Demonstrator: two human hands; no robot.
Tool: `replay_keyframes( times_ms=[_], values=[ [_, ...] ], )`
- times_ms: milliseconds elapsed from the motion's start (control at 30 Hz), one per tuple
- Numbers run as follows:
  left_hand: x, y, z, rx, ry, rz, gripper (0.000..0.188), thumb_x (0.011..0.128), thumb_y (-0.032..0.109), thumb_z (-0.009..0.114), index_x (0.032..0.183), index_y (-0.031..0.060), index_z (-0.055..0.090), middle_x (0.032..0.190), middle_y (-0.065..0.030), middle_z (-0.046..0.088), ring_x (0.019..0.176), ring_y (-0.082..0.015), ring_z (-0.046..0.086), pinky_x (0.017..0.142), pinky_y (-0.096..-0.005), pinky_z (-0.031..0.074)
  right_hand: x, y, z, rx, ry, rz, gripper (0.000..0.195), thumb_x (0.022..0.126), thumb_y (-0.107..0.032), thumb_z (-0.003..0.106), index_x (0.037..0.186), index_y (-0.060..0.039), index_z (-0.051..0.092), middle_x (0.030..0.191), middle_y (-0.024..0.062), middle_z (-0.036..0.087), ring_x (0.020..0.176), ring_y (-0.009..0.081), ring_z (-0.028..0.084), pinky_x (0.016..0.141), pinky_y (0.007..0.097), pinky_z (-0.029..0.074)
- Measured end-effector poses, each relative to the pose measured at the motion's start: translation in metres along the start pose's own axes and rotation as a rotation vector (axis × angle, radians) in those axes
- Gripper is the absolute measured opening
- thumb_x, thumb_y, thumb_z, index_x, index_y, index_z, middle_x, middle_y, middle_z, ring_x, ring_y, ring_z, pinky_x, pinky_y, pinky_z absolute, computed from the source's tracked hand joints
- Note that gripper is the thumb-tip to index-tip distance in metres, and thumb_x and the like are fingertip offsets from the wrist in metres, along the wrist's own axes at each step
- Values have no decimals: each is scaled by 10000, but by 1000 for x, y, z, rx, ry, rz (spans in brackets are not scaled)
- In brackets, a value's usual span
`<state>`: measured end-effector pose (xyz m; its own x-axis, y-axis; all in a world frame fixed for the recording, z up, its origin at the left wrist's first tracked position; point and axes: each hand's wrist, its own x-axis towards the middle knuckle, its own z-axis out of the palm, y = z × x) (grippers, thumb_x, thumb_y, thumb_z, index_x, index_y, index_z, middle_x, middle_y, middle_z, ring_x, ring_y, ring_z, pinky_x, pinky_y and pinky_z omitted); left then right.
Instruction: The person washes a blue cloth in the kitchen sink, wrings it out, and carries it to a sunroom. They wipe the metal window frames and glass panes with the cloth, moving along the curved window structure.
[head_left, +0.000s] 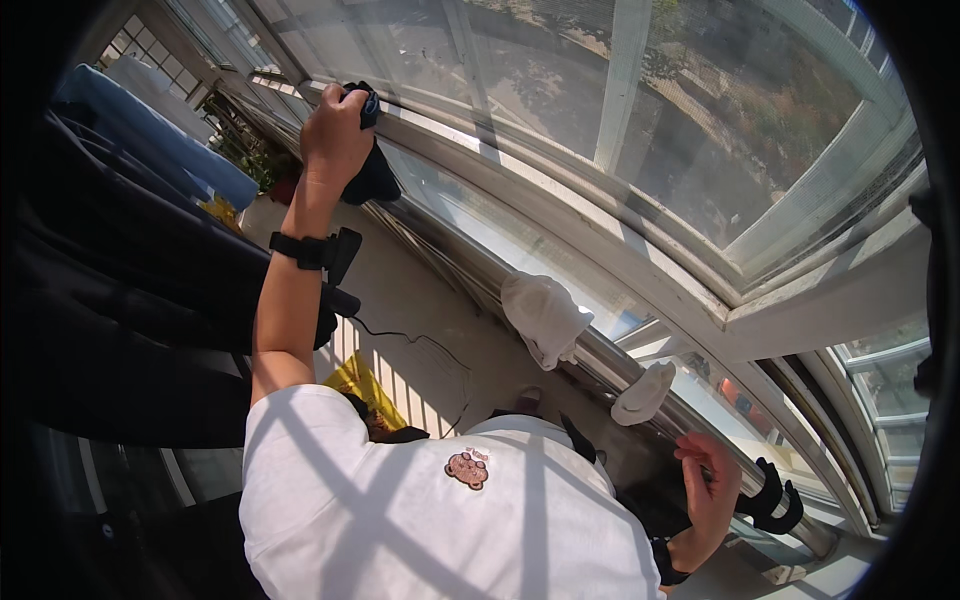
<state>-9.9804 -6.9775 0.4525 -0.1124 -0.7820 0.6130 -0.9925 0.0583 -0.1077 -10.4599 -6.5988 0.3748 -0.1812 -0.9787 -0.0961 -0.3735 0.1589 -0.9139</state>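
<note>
My left hand (334, 135) is closed on a dark cloth (371, 176) at the upper left, up against the white window frame, and part of the cloth hangs below my fist. At the lower right, my right hand (709, 476) is beside a metal rail (611, 360) with its fingers loosely curled and no object seen in it. Over the rail hang a crumpled white cloth (546, 319) and a smaller white cloth (643, 394). Black straps or cloth pieces (772, 499) are around the rail just right of my right hand.
Windows (540, 82) run along the right side above the rail. Dark clothes (135, 285) and a light blue garment (161, 131) hang at the left. A yellow bag (367, 390) and a thin black cable (409, 339) lie on the floor below.
</note>
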Motion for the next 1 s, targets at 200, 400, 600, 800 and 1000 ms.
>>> replay_keyframes(
  times_ms=[200, 400, 600, 800, 1000],
  values=[
    [-62, 148, -72, -106, 50, 86, 419, 744, 100, 777, 1151, 145, 688, 1203, -126, 618, 976, -370, 687, 826, -440, 576, -58, 60, -59, 36, 96, -76, 272, 903, 18, 596, 1170, 48, 640, 1017, 133, 726, 879, 185, 701, 810, 286, 534],
    [-136, 286, -150, -360, 39, 264, 507, 674, 55, 799, 1170, 107, 704, 1189, -121, 622, 921, -359, 694, 791, -405, 581, -96, 78, -117, 92, 49, -46, 280, 860, 71, 613, 1134, 41, 661, 999, 149, 723, 900, 211, 709, 838, 305, 544],
    [-162, 347, -206, -272, -103, 205, 428, 693, 41, 799, 1112, 75, 717, 1145, -130, 653, 899, -340, 710, 790, -385, 592, -116, 87, -159, 119, -88, -91, 304, 840, 39, 633, 1142, 37, 666, 1013, 138, 731, 893, 201, 700, 832, 300, 537],
    [-186, 294, -244, -1021, -778, 619, 388, 687, 29, 719, 1075, 43, 699, 984, -116, 675, 918, -338, 673, 836, -370, 541, -128, 85, -182, 170, -125, -89, 316, 809, 71, 624, 1119, 37, 676, 994, 131, 736, 881, 195, 712, 818, 294, 552],
    [-244, 284, -210, -1148, -903, 124, 314, 732, 50, 717, 1036, -8, 663, 806, -114, 658, 762, -145, 634, 767, -284, 523, -125, 69, -200, 111, -166, -214, 202, 833, 8, 694, 1032, 43, 702, 942, 148, 719, 782, 220, 688, 733, 296, 538]
  ],
)
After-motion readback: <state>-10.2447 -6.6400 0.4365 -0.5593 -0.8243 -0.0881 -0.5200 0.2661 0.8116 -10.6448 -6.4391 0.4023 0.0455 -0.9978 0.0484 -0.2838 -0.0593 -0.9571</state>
